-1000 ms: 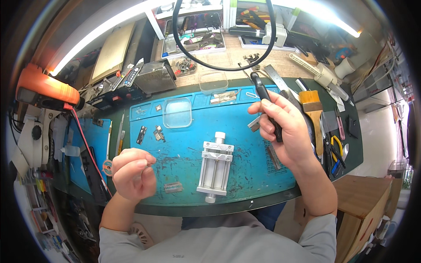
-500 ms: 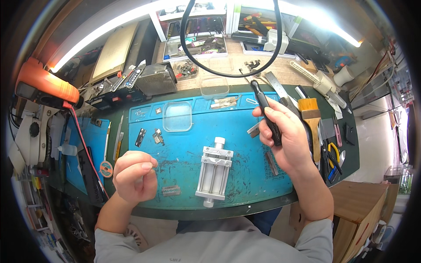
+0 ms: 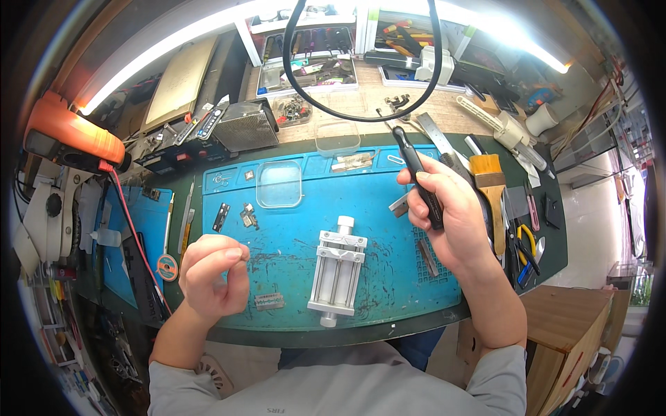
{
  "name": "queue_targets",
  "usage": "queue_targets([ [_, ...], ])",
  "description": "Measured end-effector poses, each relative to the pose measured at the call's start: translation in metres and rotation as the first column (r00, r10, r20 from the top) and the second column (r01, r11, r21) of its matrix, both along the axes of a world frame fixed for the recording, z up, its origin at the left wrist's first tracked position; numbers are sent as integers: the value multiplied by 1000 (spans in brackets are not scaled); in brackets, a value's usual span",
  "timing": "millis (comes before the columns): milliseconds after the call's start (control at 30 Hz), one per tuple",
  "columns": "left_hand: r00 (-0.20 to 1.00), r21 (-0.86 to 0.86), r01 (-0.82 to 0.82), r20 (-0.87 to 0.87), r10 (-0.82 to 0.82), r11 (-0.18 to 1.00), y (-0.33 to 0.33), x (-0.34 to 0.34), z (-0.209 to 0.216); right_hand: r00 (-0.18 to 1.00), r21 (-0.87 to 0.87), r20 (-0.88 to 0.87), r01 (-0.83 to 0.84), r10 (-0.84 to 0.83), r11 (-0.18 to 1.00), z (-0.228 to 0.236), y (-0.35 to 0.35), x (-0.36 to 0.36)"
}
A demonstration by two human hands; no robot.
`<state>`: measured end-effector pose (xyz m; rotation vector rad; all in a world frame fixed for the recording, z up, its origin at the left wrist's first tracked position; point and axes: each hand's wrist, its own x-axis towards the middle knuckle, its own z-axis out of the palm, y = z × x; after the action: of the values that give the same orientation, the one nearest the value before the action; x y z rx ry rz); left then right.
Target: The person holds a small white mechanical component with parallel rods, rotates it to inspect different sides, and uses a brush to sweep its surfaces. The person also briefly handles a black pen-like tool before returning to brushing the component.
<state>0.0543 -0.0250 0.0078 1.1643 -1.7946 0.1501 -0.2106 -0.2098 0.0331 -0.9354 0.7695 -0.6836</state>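
Observation:
My right hand [image 3: 454, 208] is wrapped round a black pen-shaped tool [image 3: 420, 179], raised over the right part of the blue mat [image 3: 291, 232]. The tool tilts away from me; its exact kind I cannot make out. My left hand [image 3: 215, 274] hovers above the mat's left side, thumb and fingers pinched together; whatever they hold, if anything, is too small or hidden. Between my hands a silver clamp holder [image 3: 337, 272] with knobs and rods lies on the mat. A flat razor blade [image 3: 270, 300] is nearest to my left hand.
A clear plastic box [image 3: 279, 184] and small metal parts [image 3: 249, 215] lie beyond the clamp. At right are a brush [image 3: 489, 201], a steel ruler [image 3: 433, 132] and yellow-handled pliers [image 3: 527, 244]. A black cable loop [image 3: 361, 118] hangs ahead. An orange heat gun [image 3: 76, 128] stands left.
The view has shifted very slightly. My left hand's fingers have turned a little, leaving a wider gap in the palm. My right hand and its tool stay nearly still.

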Motion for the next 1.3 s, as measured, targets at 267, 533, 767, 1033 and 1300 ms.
queue_targets([
  [267, 1000, -7, -18, -9, 18, 1000, 0, -2, -1, 999, -17, 20, -35, 36, 999, -6, -3, -4],
  [533, 1000, 3, -24, -12, 24, 1000, -2, -3, 0, 996, 11, 83, -22, 21, 1000, -9, -6, -6],
  [767, 1000, 8, -23, -17, 23, 1000, -2, -2, -1, 998, 24, 46, 52, -53, 998, -3, -2, 0],
  [1033, 999, 9, -35, -14, 35, 999, -1, -2, -2, 998, -4, 55, -13, 13, 1000, -7, -6, -5],
  [1300, 999, 8, -35, -14, 35, 999, -2, -3, -2, 998, 8, 63, -26, 25, 1000, -9, -7, -6],
])
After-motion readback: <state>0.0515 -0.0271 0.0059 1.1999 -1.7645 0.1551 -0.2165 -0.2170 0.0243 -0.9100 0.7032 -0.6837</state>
